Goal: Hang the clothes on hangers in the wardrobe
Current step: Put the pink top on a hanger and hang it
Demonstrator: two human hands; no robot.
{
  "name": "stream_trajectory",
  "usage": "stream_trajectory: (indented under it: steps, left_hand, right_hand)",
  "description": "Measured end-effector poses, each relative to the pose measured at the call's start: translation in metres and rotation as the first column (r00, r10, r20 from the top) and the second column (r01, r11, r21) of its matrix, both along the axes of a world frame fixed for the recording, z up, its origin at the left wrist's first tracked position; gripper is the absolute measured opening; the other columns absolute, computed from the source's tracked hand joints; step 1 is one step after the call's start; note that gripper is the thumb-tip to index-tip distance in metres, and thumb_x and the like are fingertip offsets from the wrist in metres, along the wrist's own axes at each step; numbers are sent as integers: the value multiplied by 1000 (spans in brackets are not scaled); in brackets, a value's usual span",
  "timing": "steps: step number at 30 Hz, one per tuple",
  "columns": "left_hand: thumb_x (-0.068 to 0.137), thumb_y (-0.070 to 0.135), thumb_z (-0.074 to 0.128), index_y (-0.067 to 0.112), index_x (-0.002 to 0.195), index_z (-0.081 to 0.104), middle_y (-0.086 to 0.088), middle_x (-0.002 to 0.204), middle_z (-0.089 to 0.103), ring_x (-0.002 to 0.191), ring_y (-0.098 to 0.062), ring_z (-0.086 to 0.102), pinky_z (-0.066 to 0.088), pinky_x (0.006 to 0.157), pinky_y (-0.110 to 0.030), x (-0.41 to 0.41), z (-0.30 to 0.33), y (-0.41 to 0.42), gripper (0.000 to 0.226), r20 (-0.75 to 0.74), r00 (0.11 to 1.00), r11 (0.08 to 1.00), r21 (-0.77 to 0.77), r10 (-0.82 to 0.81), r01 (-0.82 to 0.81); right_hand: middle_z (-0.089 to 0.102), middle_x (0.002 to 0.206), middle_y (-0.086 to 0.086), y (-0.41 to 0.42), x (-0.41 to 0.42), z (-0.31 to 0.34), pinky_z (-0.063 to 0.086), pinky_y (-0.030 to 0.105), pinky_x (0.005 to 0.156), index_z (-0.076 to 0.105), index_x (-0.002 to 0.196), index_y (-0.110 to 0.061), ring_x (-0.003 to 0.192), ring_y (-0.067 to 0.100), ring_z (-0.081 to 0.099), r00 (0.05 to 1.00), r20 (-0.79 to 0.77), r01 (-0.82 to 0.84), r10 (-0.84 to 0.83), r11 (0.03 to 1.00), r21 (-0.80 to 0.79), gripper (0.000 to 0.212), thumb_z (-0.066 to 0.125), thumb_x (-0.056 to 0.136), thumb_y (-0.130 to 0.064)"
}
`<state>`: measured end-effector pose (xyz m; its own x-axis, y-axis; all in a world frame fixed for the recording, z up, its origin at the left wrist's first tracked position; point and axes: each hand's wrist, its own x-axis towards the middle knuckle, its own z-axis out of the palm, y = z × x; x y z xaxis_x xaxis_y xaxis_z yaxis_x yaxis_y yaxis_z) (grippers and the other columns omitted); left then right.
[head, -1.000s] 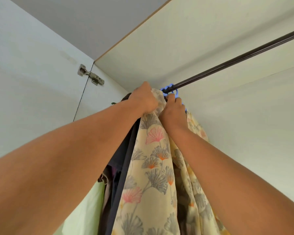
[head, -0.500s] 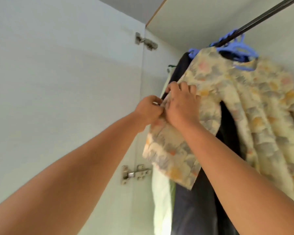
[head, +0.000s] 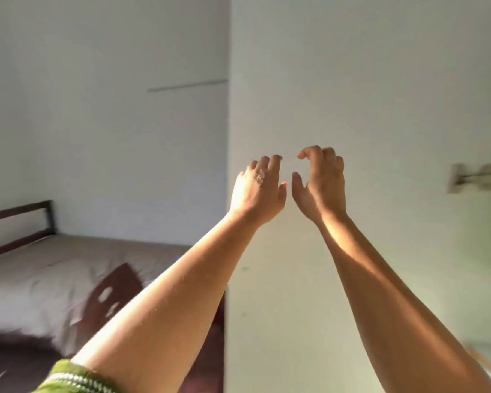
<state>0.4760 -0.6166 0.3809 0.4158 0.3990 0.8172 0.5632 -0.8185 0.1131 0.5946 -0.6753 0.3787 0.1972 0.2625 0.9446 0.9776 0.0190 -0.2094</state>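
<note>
Head view: wardrobe door [head: 366,109], blurred hinge [head: 476,177], bed [head: 54,268] leftward.

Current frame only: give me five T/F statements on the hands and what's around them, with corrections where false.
1. Both hands hold nothing. True: the left hand and right hand are raised with loosely curled fingers, empty.
2. The floral garment is in view. False: no clothing or hanger shows in this frame.
3. A ring sits on the left hand. True: a ring shows on one finger.
4. The hands are clasped together. False: they are apart, a gap between the thumbs.
5. A bed lies at the right. False: the bed is at lower left; a white wardrobe panel stands behind the hands, with a blurred metal hinge at right.
</note>
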Motion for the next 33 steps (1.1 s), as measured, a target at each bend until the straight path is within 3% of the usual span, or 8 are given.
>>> stream_trajectory:
  steps: [7,11,15,19,26,33]
  left_hand:
    - [91,40,56,13,141,41,-8,131,51,119,-28,49,42,91,-44,-235,-115,75,59,-120,915,922,1,384,-387]
    - [89,43,58,12,141,40,-7,139,47,127,-27,44,40,98,-46,-343,-177,108,64,-138,833,839,-17,536,-543]
    - [87,42,59,14,141,39,-7,140,45,128,-26,41,39,101,-44,-434,-226,153,65,-135,747,743,-86,651,-664]
    - [86,43,57,15,141,38,-5,141,44,129,-25,40,37,104,-45,-500,-265,210,65,-211,678,670,-121,704,-733]
    - [79,40,72,12,137,41,-9,135,52,123,-29,50,44,99,-47,-587,-307,318,71,-285,607,565,-221,742,-795]
    - [81,39,71,8,137,48,-14,137,52,125,-33,51,44,101,-50,-646,-355,455,68,-330,616,537,-306,715,-786]
  right_hand:
    - [50,120,7,119,-212,-116,45,47,85,55,115,-21,113,31,43,978,-131,-187,161,958,-218,39,68,78,-23]
    - [47,124,7,167,-310,-173,40,46,89,52,117,-22,115,29,40,940,-211,-327,266,880,-345,40,65,80,-23]
    - [49,119,7,226,-402,-227,44,49,87,54,113,-21,111,30,42,879,-238,-476,413,777,-412,41,69,75,-23]
    - [44,125,2,297,-472,-265,38,48,94,51,118,-24,119,24,35,837,-318,-547,446,686,-479,39,65,81,-26]
    - [43,127,-2,432,-564,-311,35,41,98,48,117,-27,125,22,35,813,-365,-574,454,516,-635,38,62,82,-30]
    - [40,129,-4,563,-634,-347,31,35,104,45,121,-29,125,19,33,817,-326,-534,475,413,-737,38,57,85,-30]
